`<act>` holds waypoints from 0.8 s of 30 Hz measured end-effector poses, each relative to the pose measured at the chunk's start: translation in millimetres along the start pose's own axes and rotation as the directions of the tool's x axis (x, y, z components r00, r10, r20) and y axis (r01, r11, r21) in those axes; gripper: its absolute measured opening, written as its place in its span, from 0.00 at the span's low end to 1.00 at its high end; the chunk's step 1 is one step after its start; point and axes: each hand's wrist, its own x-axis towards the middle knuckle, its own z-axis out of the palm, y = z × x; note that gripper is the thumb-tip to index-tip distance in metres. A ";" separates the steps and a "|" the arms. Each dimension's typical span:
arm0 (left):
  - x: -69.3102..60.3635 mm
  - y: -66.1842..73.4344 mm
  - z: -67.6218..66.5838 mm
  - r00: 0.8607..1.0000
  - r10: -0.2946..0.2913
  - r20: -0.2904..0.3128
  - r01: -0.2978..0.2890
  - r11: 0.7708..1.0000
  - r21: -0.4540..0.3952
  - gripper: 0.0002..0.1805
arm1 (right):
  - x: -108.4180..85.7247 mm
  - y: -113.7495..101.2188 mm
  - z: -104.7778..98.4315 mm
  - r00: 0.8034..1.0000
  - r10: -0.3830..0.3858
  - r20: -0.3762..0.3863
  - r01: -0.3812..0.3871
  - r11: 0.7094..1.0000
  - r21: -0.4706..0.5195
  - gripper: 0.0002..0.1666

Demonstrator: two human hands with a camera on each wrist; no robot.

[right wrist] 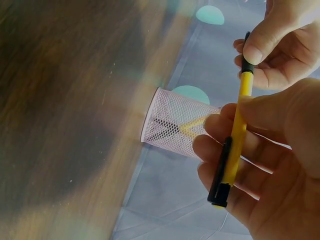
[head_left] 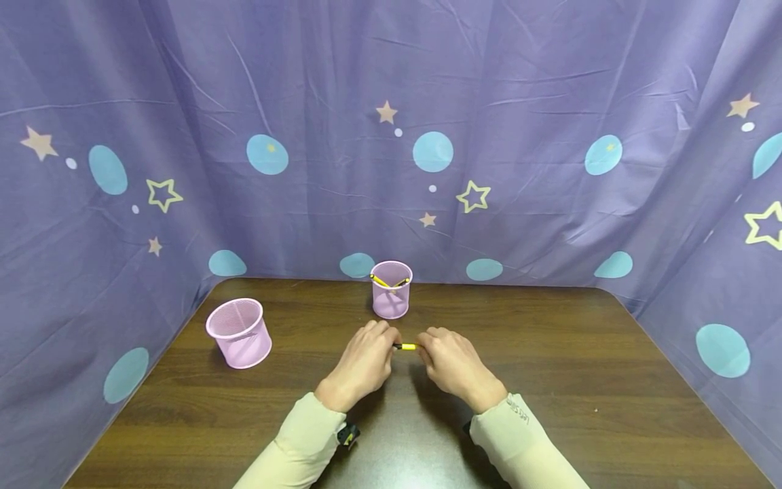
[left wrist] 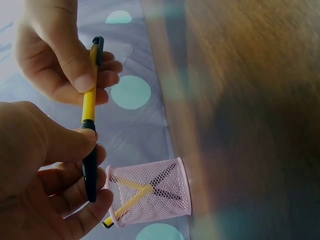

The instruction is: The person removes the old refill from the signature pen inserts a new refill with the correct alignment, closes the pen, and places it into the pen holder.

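A yellow and black pen [head_left: 408, 346] is held level between both hands above the table. My left hand [head_left: 365, 356] pinches its black grip end between thumb and fingers, as the left wrist view shows. The yellow barrel, near the black clip [right wrist: 220, 170], is pinched by my right hand [head_left: 457, 363]. Just beyond the hands stands a pink mesh pen cup [head_left: 391, 302] with two yellow and black pens [left wrist: 131, 200] leaning crosswise inside. That cup appears sideways in both wrist views.
Another pink mesh cup [head_left: 243, 346] stands at the left of the brown wooden table [head_left: 580, 380], with no pens seen in it. A purple curtain [head_left: 525, 88] with stars and blue dots hangs along the back and both sides.
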 end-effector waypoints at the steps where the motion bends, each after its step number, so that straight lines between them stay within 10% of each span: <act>1: -0.1 0.3 0.1 1.000 -0.002 0.001 0.002 1.000 -0.002 0.08 | -0.1 0.1 0.0 1.000 -0.002 -0.001 0.002 1.000 0.000 0.05; 24: -9.1 -2.4 0.9 1.000 0.005 0.023 -0.005 1.000 0.011 0.08 | 0.8 -2.8 1.9 0.999 -0.027 -0.024 0.027 0.999 0.022 0.11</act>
